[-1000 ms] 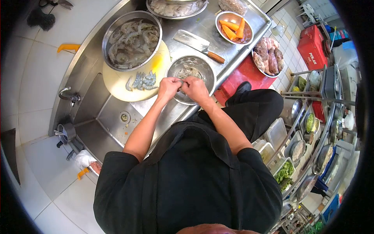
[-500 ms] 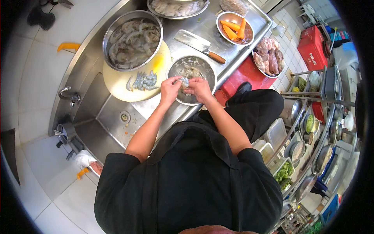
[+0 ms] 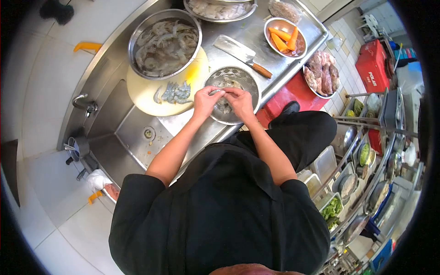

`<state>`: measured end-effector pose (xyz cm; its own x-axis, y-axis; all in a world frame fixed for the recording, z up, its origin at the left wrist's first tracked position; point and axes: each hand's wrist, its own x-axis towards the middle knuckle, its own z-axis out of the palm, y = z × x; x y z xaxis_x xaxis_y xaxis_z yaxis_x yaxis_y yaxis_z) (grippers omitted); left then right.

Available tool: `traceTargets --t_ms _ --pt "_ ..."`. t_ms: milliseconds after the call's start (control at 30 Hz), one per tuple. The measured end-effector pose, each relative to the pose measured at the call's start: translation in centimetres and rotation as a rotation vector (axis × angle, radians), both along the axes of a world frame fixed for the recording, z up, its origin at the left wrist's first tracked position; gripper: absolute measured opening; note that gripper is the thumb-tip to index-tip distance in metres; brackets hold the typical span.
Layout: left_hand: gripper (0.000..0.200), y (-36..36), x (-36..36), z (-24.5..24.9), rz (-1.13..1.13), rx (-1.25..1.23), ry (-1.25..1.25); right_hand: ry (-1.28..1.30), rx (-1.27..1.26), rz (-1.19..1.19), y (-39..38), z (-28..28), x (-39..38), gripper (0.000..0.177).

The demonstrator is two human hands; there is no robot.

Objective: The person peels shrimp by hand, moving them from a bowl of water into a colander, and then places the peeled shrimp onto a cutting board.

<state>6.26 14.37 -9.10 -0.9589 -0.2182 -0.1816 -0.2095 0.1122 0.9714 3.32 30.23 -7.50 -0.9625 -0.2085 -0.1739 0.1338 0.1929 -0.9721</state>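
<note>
Over a perforated metal colander (image 3: 251,83) my left hand (image 3: 206,101) and my right hand (image 3: 240,101) meet, fingertips pinched together. Between them is a shrimp, mostly hidden by the fingers. Shrimp shells and heads (image 3: 228,83) lie in the colander beneath. To the left, a row of peeled grey-blue shrimp (image 3: 176,93) rests on a round, pale cutting board (image 3: 142,98). A steel bowl (image 3: 132,51) full of unpeeled shrimp (image 3: 167,46) in liquid sits on the board's far side.
Beyond the colander lies a cleaver (image 3: 243,55) with a wooden handle. Farther back are a strainer of carrots (image 3: 285,37) and another bowl of pale seafood (image 3: 220,10). A sink (image 3: 123,133) is at left; a bowl of meat (image 3: 321,75) and loaded shelves (image 3: 362,120) stand at right.
My fingertips have closed together over the shrimp, which showed more clearly before. The whole view has shifted slightly, so the counter items appear farther right.
</note>
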Motion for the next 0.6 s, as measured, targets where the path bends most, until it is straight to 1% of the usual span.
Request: traceTargets --t_ms 67,100,133,200,233,300,333,400,433,533,567,600 --pt "0.020 1.3 0.5 0.0 0.086 0.398 -0.056 -0.074 0.002 -0.039 -0.1 -0.2 0.1 0.027" --pt "0.028 2.2 0.8 -0.1 0.123 0.328 0.020 -0.115 -0.042 -0.092 -0.1 0.3 0.2 0.027" --pt "0.040 2.5 1.3 -0.1 0.051 0.064 0.198 -0.059 0.011 -0.097 0.0 0.3 0.2 0.027" --pt "0.041 3.2 1.7 0.3 -0.003 -0.355 0.462 0.052 0.119 -0.109 0.3 0.2 0.3 0.028" --pt "0.039 3.4 1.8 0.3 0.017 -0.328 0.439 0.005 0.111 -0.097 0.3 -0.4 0.3 0.030" --pt "0.037 3.6 1.9 0.4 0.054 -0.275 0.396 0.053 0.204 -0.087 0.1 -1.0 0.5 0.029" --pt "0.035 3.4 1.9 0.6 0.027 -0.253 0.342 0.078 0.250 -0.085 0.0 -1.2 0.6 0.028" --pt "0.030 2.8 1.9 1.0 -0.032 -0.207 0.236 0.058 0.262 -0.077 0.2 -1.5 0.5 0.027" --pt "0.029 2.6 1.9 1.0 -0.045 -0.209 0.227 0.044 0.270 -0.075 0.4 -1.5 0.6 0.027" --pt "0.029 2.1 1.7 0.9 -0.079 -0.235 0.189 -0.022 0.122 -0.018 0.5 -1.2 0.6 0.027" --pt "0.029 1.8 1.7 1.0 -0.080 -0.258 0.169 -0.020 0.077 -0.023 0.4 -1.9 0.5 0.026" --pt "0.030 1.6 1.6 1.1 -0.078 -0.280 0.147 -0.033 0.072 -0.005 0.3 -1.5 0.5 0.026"
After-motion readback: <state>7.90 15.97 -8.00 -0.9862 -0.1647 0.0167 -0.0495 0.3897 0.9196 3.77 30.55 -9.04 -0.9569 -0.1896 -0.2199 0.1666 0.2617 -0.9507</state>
